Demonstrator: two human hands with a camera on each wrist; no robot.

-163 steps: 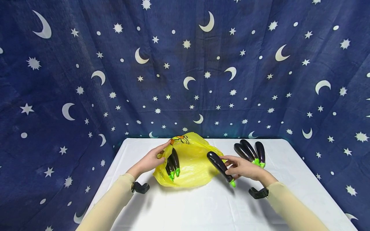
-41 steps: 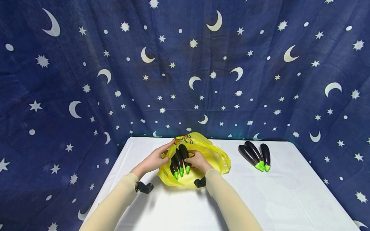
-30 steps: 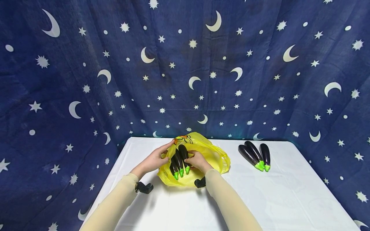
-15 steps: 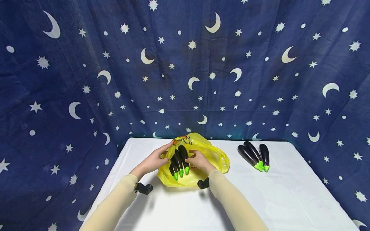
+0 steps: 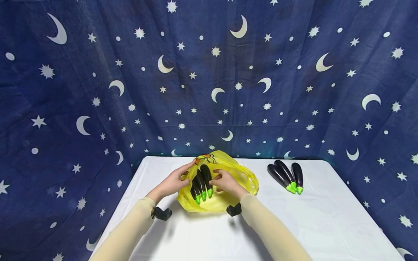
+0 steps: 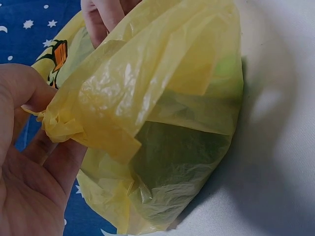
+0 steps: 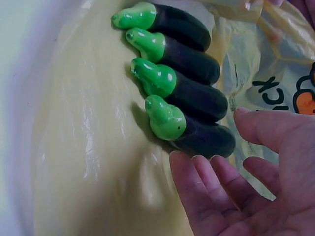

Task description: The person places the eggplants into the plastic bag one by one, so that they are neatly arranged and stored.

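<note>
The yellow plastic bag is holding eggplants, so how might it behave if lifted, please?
The yellow plastic bag is probably floppy, since its thin film creases where the left hand pinches it. It would likely sag under the four eggplants lying inside. Its sheen suggests it may feel slippery.

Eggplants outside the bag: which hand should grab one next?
Probably the right hand: it seems to grip nothing and is nearer the three eggplants outside; the left hand pinches the bag.

Black letters [image 7: 268, 91], apparently including C and K, stand on the yellow bag [image 7: 88, 147], right of centre in the right wrist view. The whole word cannot be read.
</note>
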